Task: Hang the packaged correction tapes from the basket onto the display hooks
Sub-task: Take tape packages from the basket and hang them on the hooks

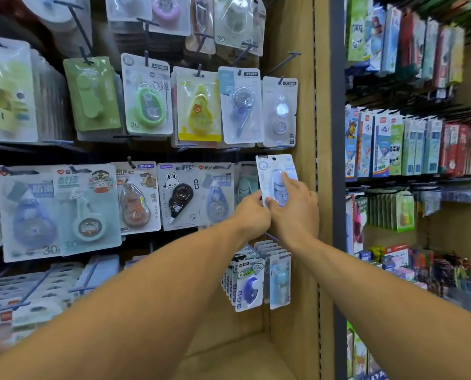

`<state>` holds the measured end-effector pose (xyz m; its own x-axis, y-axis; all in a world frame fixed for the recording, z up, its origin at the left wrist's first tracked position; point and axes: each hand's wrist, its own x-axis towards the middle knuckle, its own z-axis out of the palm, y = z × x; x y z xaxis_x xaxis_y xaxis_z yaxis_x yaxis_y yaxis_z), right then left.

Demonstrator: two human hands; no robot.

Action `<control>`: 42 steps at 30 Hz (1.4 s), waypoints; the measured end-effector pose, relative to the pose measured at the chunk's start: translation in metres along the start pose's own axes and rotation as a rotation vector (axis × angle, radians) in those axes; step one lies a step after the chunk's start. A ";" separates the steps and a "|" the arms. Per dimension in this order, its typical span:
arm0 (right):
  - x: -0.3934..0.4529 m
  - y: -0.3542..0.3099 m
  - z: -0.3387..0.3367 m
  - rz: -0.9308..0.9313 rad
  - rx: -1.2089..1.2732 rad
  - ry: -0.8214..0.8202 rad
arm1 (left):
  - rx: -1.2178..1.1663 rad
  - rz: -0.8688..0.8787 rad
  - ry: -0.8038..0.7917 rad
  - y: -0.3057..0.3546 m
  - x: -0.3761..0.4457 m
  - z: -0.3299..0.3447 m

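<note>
Hands hold one pale blue pack [277, 176] against the rack, beside the wooden post [305, 133]: left hand [252, 212] pinches its edge, right hand [294, 209] grips its front. Hanging step; next, thread its hole onto a hook.

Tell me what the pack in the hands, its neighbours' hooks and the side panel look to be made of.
Held pack: glossy clear plastic blister over a printed card, judging by its glare. Both the left hand and right hand grip it. Hook: thin dark rod, likely metal. Side panel: matte tan board, wood-like.
</note>
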<state>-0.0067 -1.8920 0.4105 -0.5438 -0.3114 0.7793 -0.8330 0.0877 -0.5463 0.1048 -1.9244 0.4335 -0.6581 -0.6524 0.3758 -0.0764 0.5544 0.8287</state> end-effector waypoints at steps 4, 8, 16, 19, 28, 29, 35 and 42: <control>0.000 0.005 0.000 -0.020 -0.036 -0.002 | -0.069 0.026 0.040 -0.001 0.001 0.005; -0.005 0.007 0.006 -0.018 0.000 0.004 | -0.178 0.011 0.161 -0.004 0.012 0.008; -0.008 0.012 0.014 -0.032 0.005 0.019 | -0.179 0.044 0.214 -0.006 0.017 0.011; -0.008 0.015 0.016 -0.042 -0.009 -0.013 | -0.149 0.086 0.214 -0.007 0.014 0.015; 0.025 0.021 0.042 -0.113 -0.133 -0.164 | -0.127 -0.094 0.144 -0.029 0.050 0.001; 0.031 0.021 0.048 -0.120 -0.146 -0.178 | -0.124 -0.116 0.130 -0.031 0.055 -0.001; 0.059 0.015 0.079 -0.130 -0.233 -0.260 | -0.112 -0.230 0.115 -0.042 0.074 -0.013; 0.063 0.004 0.077 -0.100 -0.209 -0.377 | -0.293 -0.242 0.118 -0.040 0.073 -0.026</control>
<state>-0.0365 -1.9843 0.4335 -0.4165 -0.6481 0.6376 -0.9035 0.2171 -0.3695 0.0790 -2.0078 0.4383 -0.5553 -0.8106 0.1857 0.0095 0.2171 0.9761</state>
